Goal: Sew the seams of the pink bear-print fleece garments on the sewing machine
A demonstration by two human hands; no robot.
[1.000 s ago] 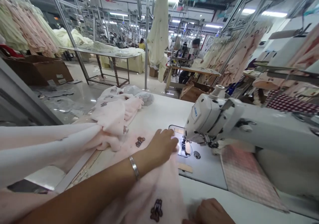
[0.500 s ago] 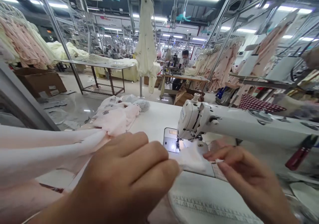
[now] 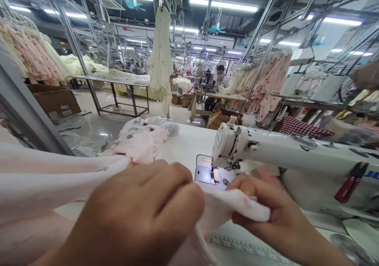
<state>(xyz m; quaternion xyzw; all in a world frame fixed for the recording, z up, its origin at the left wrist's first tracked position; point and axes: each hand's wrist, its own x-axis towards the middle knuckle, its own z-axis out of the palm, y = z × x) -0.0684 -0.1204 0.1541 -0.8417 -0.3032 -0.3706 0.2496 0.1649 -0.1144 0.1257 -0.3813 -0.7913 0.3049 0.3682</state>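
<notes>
Pale pink fabric [image 3: 217, 206] stretches between my two hands, just in front of the sewing machine [image 3: 233, 143]. My left hand [image 3: 142, 206] is closed on the fabric, knuckles up; its fingertips are hidden beneath. Between thumb and fingers, my right hand [image 3: 266, 206] pinches a folded edge of the same cloth. The machine's needle and presser foot [image 3: 212, 174] stand lit over the metal plate, behind the cloth and apart from it. More pink fabric [image 3: 59, 179] runs off to the left past my wrist.
A crumpled pink garment [image 3: 142, 139] lies at the table's left. Red-handled thread snips [image 3: 351, 183] rest against the machine arm. Printed ruler markings [image 3: 245, 246] run along the front of the white table [image 3: 189, 137]. A pale yellow garment [image 3: 160, 57] hangs ahead; a person [image 3: 218, 76] sits farther back.
My right hand has moved left, nearer my left hand, and now grips a larger fold of the fabric. The cloth has been lifted towards me, uncovering more of the needle plate.
</notes>
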